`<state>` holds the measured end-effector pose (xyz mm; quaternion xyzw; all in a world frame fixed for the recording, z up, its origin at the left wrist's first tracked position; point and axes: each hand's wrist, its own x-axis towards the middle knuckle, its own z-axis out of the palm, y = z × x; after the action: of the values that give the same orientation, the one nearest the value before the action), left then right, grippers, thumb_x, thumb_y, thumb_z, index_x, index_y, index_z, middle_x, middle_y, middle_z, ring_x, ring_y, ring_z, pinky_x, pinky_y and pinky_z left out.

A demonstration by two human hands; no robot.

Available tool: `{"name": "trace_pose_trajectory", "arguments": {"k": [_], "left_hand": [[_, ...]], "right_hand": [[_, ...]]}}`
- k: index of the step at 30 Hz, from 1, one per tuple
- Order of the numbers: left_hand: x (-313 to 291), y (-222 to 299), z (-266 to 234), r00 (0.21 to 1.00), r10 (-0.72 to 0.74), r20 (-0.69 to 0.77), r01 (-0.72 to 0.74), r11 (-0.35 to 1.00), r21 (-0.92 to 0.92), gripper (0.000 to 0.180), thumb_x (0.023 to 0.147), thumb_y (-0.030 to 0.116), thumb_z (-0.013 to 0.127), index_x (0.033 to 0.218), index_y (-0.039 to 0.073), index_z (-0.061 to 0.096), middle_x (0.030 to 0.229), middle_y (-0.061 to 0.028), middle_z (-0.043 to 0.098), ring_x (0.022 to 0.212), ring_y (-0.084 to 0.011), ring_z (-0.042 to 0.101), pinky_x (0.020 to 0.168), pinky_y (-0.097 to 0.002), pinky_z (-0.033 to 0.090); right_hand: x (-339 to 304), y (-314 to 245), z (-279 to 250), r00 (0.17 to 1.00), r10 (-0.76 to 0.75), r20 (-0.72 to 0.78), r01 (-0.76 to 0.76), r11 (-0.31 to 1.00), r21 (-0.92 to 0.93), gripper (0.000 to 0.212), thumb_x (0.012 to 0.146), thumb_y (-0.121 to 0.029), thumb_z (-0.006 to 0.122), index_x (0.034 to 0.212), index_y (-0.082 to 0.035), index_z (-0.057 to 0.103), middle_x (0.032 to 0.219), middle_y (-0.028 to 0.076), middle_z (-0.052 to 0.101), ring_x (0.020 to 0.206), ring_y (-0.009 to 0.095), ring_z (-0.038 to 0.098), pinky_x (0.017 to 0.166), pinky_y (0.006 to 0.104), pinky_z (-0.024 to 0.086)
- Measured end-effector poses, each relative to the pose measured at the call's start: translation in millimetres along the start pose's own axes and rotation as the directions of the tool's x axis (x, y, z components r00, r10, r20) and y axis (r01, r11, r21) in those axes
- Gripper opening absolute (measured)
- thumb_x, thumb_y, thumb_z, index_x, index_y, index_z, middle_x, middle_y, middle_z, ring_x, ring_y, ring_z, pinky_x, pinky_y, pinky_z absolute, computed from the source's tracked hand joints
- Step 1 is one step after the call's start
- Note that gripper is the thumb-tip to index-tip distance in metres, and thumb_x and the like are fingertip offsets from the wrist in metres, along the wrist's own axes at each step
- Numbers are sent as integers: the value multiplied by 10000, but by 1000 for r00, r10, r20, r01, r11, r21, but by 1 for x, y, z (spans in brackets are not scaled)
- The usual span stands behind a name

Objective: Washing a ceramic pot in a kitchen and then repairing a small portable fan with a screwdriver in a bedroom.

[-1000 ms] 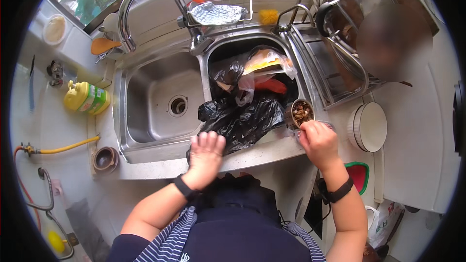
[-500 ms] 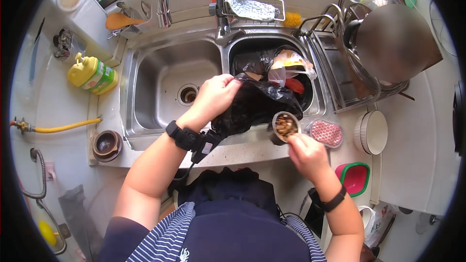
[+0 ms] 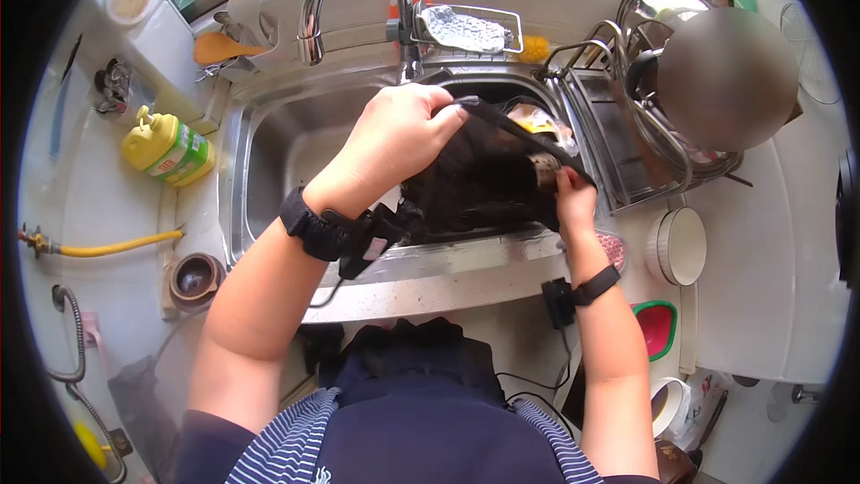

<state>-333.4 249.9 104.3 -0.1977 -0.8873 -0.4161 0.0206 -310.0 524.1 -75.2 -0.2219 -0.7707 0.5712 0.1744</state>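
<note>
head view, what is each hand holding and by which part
Left hand: the black bag, by its upper edge. Right hand: apparently a small cup, exact grip unclear.

thin glossy black plastic bag (image 3: pixel 470 184), shiny metal faucet (image 3: pixel 311 18), smooth metal sink (image 3: pixel 270 148), crinkled foil-like sheet (image 3: pixel 461 30), plastic bottle (image 3: pixel 167 149)

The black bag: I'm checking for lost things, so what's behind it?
Beyond its raised edge, crumpled packaging with yellow on it shows in the right basin. The bag covers the rest.
</note>
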Motion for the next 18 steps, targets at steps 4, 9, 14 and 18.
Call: {"name": "trace_pose_trajectory", "arguments": {"k": [4, 9, 14, 18], "left_hand": [[5, 8, -1, 999, 0, 38, -5, 990, 140, 299, 842, 261, 547, 909, -21, 618, 762, -161, 611, 703, -236, 580, 677, -316, 450], [14, 5, 13, 979, -127, 160, 137, 989, -54, 386, 858, 343, 465, 946, -3, 612, 945, -184, 615, 890, -295, 577, 774, -338, 436], [-2, 7, 34, 928, -171, 332, 163, 985, 51, 369, 871, 325, 445, 947, 1, 602, 931, -184, 617, 889, -299, 575, 796, -341, 430], [-10, 7, 32, 933, -72, 354, 172, 950, -261, 376, 905, 300, 406, 963, -23, 590, 967, -171, 621, 935, -296, 559, 829, -330, 416]], "right_hand": [[8, -52, -36, 951, 292, 101, -302, 949, 96, 87, 825, -112, 596, 857, -51, 649, 721, -16, 593, 551, 69, 454, 511, 241, 364], [4, -51, -33, 849, 478, 226, -519, 836, 180, 56, 773, -114, 589, 719, -127, 597, 589, -33, 509, 451, 114, 450, 393, 255, 325], [-8, -26, -25, 685, 701, 199, -723, 621, 304, 113, 834, -202, 578, 739, -142, 581, 567, -36, 501, 452, 89, 439, 414, 258, 365], [-20, -17, -25, 688, 654, 315, -690, 454, 564, 109, 867, -197, 536, 782, -138, 569, 604, -41, 512, 451, 80, 447, 418, 262, 388]]}}
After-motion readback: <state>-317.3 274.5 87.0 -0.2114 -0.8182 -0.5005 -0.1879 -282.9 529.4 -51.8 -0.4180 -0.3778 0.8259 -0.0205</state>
